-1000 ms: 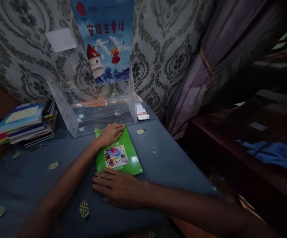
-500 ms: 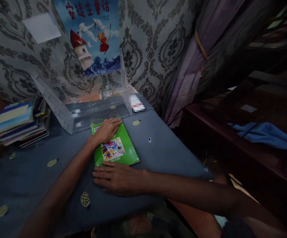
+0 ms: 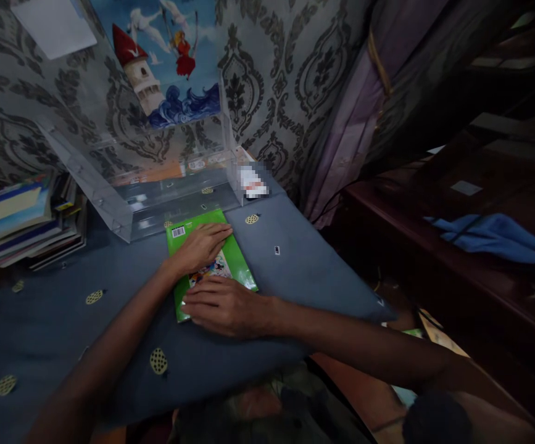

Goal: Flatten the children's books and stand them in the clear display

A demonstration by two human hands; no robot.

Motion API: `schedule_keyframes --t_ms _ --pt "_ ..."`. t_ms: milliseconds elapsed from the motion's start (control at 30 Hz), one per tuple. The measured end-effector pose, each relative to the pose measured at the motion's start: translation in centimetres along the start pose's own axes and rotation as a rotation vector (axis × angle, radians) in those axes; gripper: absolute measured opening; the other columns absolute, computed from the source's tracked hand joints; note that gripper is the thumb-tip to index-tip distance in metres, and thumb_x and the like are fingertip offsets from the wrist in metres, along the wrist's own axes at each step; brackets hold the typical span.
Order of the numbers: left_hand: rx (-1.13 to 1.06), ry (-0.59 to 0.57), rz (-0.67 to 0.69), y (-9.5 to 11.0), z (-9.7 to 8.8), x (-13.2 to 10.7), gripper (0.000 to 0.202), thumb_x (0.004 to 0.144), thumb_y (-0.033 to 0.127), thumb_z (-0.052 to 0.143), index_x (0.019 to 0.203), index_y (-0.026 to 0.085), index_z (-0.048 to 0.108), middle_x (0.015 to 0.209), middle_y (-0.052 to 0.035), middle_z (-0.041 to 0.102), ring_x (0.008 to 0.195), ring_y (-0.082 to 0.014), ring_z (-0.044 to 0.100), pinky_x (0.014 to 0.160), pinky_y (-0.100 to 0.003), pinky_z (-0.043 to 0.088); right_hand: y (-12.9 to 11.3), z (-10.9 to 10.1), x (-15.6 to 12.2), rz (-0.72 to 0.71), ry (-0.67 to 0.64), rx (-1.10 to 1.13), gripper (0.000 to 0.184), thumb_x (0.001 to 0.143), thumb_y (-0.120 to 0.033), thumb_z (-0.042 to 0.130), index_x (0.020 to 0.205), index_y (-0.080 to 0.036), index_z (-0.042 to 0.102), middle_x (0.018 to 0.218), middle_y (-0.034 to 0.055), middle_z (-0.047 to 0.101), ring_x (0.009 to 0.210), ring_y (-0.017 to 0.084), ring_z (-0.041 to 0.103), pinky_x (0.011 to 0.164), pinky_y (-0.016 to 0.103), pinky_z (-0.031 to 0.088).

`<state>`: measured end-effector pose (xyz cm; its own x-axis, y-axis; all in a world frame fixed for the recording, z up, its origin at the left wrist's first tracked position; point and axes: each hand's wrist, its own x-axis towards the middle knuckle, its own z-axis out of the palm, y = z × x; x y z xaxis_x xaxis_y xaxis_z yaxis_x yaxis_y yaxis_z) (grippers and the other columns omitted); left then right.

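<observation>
A green book with a colourful picture and a barcode lies flat on the blue tablecloth. My left hand rests on the book's upper half, fingers stretched out towards the right and covering part of the picture. Lower down, my right hand lies flat across the near part of the cover, its fingers pointing left. Neither hand is wrapped round anything. Just behind the book stands a clear acrylic rack, with its front edge close to the book's far edge.
A stack of books sits at the left of the table. Against the patterned wall hangs a picture poster. Right of the rack lies a blurred white item. A blue cloth lies on dark furniture at the right.
My right hand has moved up from the book's near edge onto its cover. My left hand has slid down slightly over the picture, baring the barcode. The view has tilted down.
</observation>
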<state>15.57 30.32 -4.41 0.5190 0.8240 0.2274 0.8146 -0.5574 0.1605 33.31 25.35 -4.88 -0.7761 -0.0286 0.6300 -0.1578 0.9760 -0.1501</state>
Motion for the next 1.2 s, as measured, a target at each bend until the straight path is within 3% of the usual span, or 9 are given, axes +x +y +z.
schedule_keyframes --t_ms 167,367,500,733,1200 --pt "-0.12 -0.018 0.09 0.6 -0.1 -1.3 0.038 0.103 0.028 0.042 0.137 0.017 0.055 0.144 -0.0099 0.058 0.134 -0.0242 0.052 0.113 -0.046 0.041 1.6 -2.0 -0.1 0.144 0.241 0.082 0.028 0.102 -0.02 0.046 0.117 -0.01 0.068 0.115 0.0104 0.075 0.116 0.019 0.065 0.106 0.036 0.051" --pt "-0.089 -0.086 0.115 3.9 -0.9 -2.1 0.03 0.099 0.018 0.046 0.122 0.014 0.065 0.126 -0.0138 0.067 0.123 -0.0278 0.059 0.106 -0.048 0.046 4.7 -4.1 -1.1 0.551 0.316 0.262 0.036 0.105 -0.03 0.039 0.125 -0.017 0.066 0.12 0.0099 0.072 0.114 0.02 0.066 0.1 0.04 0.053" --pt "-0.045 -0.113 0.137 6.1 -1.3 -2.5 0.037 0.102 0.02 0.041 0.136 0.018 0.057 0.136 -0.0117 0.063 0.127 -0.0263 0.056 0.106 -0.049 0.044 6.9 -3.9 -2.3 0.72 0.374 0.316 0.044 0.105 -0.044 0.037 0.121 -0.017 0.069 0.119 0.0094 0.074 0.111 0.022 0.068 0.098 0.039 0.053" --pt "-0.054 -0.112 0.209 8.5 -1.3 -4.0 0.037 0.104 0.021 0.039 0.136 0.014 0.057 0.139 -0.0109 0.062 0.132 -0.0245 0.054 0.108 -0.045 0.043 7.9 -3.0 -3.2 0.767 0.294 0.381 0.052 0.103 -0.054 0.036 0.12 -0.018 0.07 0.114 0.0091 0.075 0.108 0.022 0.069 0.098 0.04 0.052" --pt "-0.049 -0.047 0.225 9.7 -0.4 -5.1 0.038 0.105 0.022 0.035 0.136 0.015 0.056 0.138 -0.012 0.063 0.131 -0.0245 0.055 0.106 -0.045 0.044 7.6 -2.4 -3.6 0.637 0.117 0.25 0.04 0.104 -0.035 0.037 0.121 -0.015 0.068 0.114 0.0121 0.073 0.11 0.022 0.065 0.098 0.042 0.052"
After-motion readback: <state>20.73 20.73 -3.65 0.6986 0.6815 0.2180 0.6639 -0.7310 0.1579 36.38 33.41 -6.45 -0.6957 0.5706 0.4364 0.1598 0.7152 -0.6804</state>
